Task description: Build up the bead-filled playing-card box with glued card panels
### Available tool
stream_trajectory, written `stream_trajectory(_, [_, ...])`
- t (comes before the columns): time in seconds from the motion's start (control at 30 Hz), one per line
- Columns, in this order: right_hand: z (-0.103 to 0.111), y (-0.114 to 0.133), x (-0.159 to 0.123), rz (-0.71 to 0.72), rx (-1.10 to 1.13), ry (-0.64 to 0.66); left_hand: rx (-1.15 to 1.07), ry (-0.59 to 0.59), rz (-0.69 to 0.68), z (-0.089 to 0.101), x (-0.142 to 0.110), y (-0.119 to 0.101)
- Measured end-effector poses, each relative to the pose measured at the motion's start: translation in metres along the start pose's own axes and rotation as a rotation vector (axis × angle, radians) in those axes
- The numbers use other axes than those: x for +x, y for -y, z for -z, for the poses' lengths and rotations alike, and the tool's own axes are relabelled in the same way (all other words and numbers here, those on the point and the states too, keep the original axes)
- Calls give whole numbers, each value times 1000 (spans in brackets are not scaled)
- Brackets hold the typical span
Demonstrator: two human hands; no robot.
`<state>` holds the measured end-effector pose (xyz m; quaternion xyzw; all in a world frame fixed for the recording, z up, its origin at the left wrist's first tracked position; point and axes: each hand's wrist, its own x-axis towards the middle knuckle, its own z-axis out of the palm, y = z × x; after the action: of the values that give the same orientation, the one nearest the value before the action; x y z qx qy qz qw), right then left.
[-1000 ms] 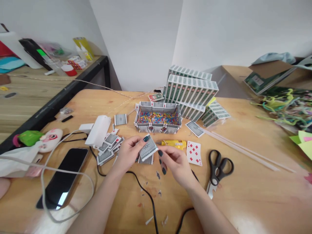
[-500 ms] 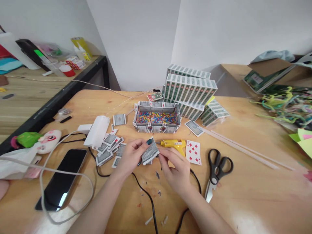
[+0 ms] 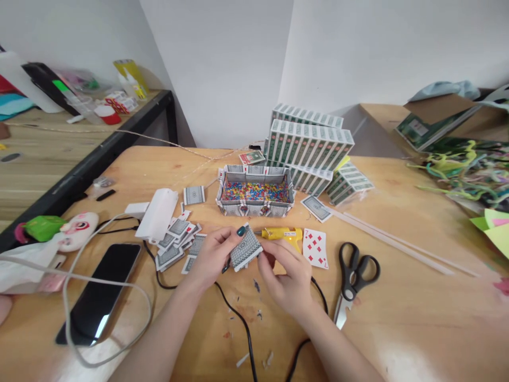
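Observation:
A grey-backed playing card (image 3: 246,248) is held between my two hands, tilted above the table. My left hand (image 3: 217,249) is closed on its left side, thumb on top. My right hand (image 3: 287,270) pinches its right edge between thumb and fingertips. Just behind the hands lies a yellow glue gun (image 3: 283,235), partly covered by my right hand. Farther back stands an open box made of playing cards (image 3: 256,208), its floor covered with a colourful pattern. To the left is a loose pile of cards (image 3: 177,239); a seven of diamonds (image 3: 315,248) lies face up on the right.
Black scissors (image 3: 352,281) and glue sticks (image 3: 393,241) lie right. Stacked card packs (image 3: 310,146) stand behind. A phone (image 3: 101,292) and a looped white cable (image 3: 149,302) are at left. The glue gun's black cord (image 3: 242,318) and paper scraps lie in front.
The card has tilted slightly between my hands, and my right fingers have shifted a little along its edge. Everything else on the table is as before.

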<state>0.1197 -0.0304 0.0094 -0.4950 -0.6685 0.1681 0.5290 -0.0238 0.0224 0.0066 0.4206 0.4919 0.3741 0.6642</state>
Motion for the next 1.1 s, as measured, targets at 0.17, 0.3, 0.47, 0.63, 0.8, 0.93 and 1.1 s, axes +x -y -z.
stream_trajectory(0.17, [0,-1,-1,-25,34,8,-4,-9,-3,0,0,0])
stream_trajectory(0.3, [0,-1,0,-51,61,-3,-18,-27,-4,0,1,-1])
stream_trajectory(0.47, [0,-2,1,-27,63,-17,-24,-30,10,-2,1,0])
stream_trajectory(0.63, [0,0,1,-36,33,3,-19,-22,19,-1,1,1])
stream_trajectory(0.8, [0,1,0,-50,40,14,23,-6,-9,1,1,2])
stream_trajectory(0.93, [0,-1,0,-37,71,27,28,-7,-5,1,1,1])
stream_trajectory(1.1, [0,-1,-1,0,81,17,26,18,-22,2,1,1])
